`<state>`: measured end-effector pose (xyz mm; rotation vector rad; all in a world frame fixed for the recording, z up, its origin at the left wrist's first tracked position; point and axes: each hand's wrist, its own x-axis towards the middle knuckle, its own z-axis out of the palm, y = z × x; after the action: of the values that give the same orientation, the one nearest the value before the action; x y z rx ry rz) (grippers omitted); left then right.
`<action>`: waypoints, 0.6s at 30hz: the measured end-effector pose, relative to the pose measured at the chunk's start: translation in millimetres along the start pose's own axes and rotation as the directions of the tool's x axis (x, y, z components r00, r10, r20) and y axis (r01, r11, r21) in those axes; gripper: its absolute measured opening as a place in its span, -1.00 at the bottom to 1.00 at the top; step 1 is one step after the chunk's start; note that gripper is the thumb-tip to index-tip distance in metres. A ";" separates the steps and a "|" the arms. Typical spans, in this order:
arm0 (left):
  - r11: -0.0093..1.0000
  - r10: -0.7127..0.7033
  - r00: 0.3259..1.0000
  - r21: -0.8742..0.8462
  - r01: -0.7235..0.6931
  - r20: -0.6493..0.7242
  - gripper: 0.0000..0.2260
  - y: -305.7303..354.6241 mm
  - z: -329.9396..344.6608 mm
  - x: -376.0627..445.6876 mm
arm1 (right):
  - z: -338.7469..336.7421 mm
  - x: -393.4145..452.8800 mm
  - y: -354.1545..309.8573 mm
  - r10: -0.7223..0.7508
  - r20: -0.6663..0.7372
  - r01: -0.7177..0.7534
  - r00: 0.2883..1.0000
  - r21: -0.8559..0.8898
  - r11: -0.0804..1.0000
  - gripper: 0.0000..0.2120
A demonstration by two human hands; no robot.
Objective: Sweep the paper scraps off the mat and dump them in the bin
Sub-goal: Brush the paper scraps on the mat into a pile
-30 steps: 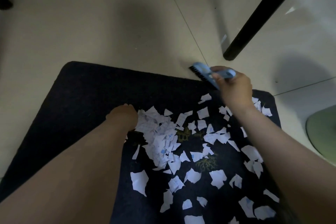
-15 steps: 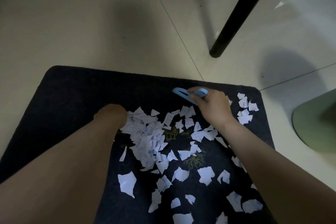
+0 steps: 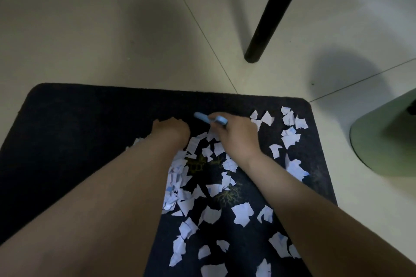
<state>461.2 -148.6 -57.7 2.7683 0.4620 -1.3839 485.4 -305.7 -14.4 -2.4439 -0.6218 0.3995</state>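
Dark mat (image 3: 78, 141) lies on the pale tile floor (image 3: 90, 29), with white paper scraps (image 3: 242, 213) all over its right half, thickest in a heap just by the left forearm. Right hand (image 3: 236, 139) has its fingers curled round a light blue brush (image 3: 209, 119), held low over the scraps near the mat's far edge. Left hand (image 3: 172, 129) sits on the mat right next to it, knuckles up, fingers tucked under, so I can't tell if it's holding anything. A pale green container thing (image 3: 387, 139) stands on the floor just off the mat's right edge; can't see inside it. Black furniture leg (image 3: 272, 11) stands further back.
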 end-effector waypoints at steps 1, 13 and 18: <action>1.000 -0.007 1.000 -0.006 0.007 0.020 -0.38 -1.0 -2.3 0.5 | -1.5 -7.5 -1.8 -0.015 0.023 0.014 1.000 0.018 1.000 -0.80; 0.999 0.047 0.998 0.024 -0.048 0.033 -0.34 -3.9 -3.5 -14.8 | 7.0 -16.9 -3.3 -0.012 -0.021 0.011 1.000 -0.052 0.999 -0.79; 0.999 0.018 0.997 0.028 -0.020 0.080 -0.27 -1.1 -7.8 -14.0 | -15.5 -36.4 -4.6 0.045 -0.083 -0.036 0.996 0.104 0.994 -0.80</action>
<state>459.1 -150.0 -41.8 2.7196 0.4148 -1.5022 459.3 -328.2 5.6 -2.3648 -0.5039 0.3337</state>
